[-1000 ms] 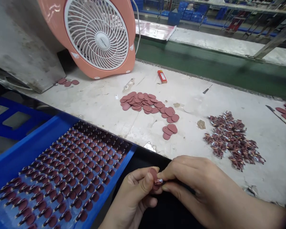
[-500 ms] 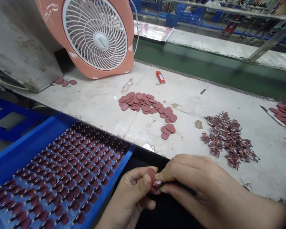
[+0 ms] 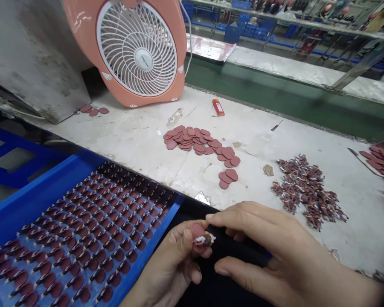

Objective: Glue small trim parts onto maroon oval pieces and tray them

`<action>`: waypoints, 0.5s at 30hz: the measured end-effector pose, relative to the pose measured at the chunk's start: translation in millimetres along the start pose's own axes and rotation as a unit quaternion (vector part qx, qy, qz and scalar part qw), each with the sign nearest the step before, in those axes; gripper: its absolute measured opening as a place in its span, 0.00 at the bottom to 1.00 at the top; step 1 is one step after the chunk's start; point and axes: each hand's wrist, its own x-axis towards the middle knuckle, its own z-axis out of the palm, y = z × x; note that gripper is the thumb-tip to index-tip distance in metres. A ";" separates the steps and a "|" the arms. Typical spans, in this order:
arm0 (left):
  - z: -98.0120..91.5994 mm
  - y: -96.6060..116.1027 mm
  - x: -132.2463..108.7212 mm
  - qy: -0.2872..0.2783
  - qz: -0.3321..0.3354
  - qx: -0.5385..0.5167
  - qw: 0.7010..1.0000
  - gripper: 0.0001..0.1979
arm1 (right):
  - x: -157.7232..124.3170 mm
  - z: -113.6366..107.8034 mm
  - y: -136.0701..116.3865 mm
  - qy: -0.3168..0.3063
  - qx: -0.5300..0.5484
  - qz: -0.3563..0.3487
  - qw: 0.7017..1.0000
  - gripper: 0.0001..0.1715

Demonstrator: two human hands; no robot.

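Observation:
Between the thumb and fingers of my left hand (image 3: 174,258) is a reddish-brown oval disc (image 3: 196,229). A small painted figure (image 3: 206,239), dark brown with white and yellow bits, lies against its face. My right hand (image 3: 269,243) is just to the right, thumb and fingers apart with nothing between them. Its index fingertip is close to the disc's upper edge; whether they touch I cannot tell. On the worktable (image 3: 131,145) beyond my hands lie a spread of similar discs (image 3: 192,137) and, to the right, a heap of small brown figures (image 3: 307,189).
A blue tray (image 3: 16,194) at the lower left holds rows of discs with figures. An orange fan (image 3: 134,100) stands at the back left. A red lighter (image 3: 218,107), a small blade (image 3: 277,125), a knife (image 3: 365,161) and more discs (image 3: 382,161) lie on the table.
My right hand has let go of the piece and moved slightly away, its fingers opening. The left hand keeps the disc and figure, now more visible. The view has shifted a little.

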 end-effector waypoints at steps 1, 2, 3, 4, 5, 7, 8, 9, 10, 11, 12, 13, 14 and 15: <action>-3.2 -0.2 0.3 -0.002 -0.004 -0.014 1.000 0.07 | 0.3 0.5 0.1 0.011 0.006 -0.003 1.000 0.21; -5.8 -0.3 0.5 -0.006 -0.006 -0.025 1.000 0.06 | 0.5 1.4 0.3 0.015 0.011 -0.003 1.000 0.19; -7.9 -0.4 0.5 -0.011 -0.007 -0.031 0.999 0.07 | 0.7 2.7 0.6 0.015 0.015 -0.003 1.000 0.17; -9.2 -0.3 0.5 -0.021 -0.006 -0.034 0.999 0.07 | 0.9 4.5 1.0 0.012 0.018 -0.001 1.000 0.16; -10.1 -0.1 0.4 -0.031 -0.004 -0.034 0.999 0.08 | 1.1 6.4 1.4 0.008 0.022 0.005 1.000 0.15; -10.5 0.5 0.4 -0.048 0.006 -0.035 0.998 0.09 | 1.7 10.5 2.2 0.000 0.033 0.018 0.999 0.16; -10.5 0.8 0.4 -0.053 0.010 -0.035 0.998 0.09 | 2.2 12.4 2.5 0.000 0.038 0.023 0.999 0.17; -10.3 1.1 0.4 -0.056 0.012 -0.036 0.998 0.10 | 2.7 14.0 2.6 -0.001 0.041 0.026 0.999 0.18; -10.1 1.3 0.3 -0.059 0.011 -0.034 0.998 0.10 | 3.4 15.3 2.6 -0.001 0.043 0.029 0.999 0.18; -10.0 1.3 0.1 -0.062 0.010 -0.032 0.998 0.10 | 4.1 16.3 2.5 -0.002 0.045 0.029 0.999 0.18; -10.0 1.4 -0.1 -0.066 0.007 -0.028 0.997 0.10 | 4.8 17.1 2.4 -0.001 0.046 0.029 0.999 0.18; -10.0 1.4 -0.2 -0.069 0.006 -0.023 0.997 0.10 | 5.5 17.8 2.3 0.000 0.048 0.028 0.998 0.17; -10.2 1.5 -0.2 -0.073 0.005 -0.015 0.997 0.10 | 6.1 18.4 2.3 -0.001 0.050 0.026 0.998 0.17; -10.3 1.8 -0.2 -0.076 0.006 -0.006 0.997 0.10 | 6.6 19.2 2.5 -0.001 0.052 0.023 0.998 0.16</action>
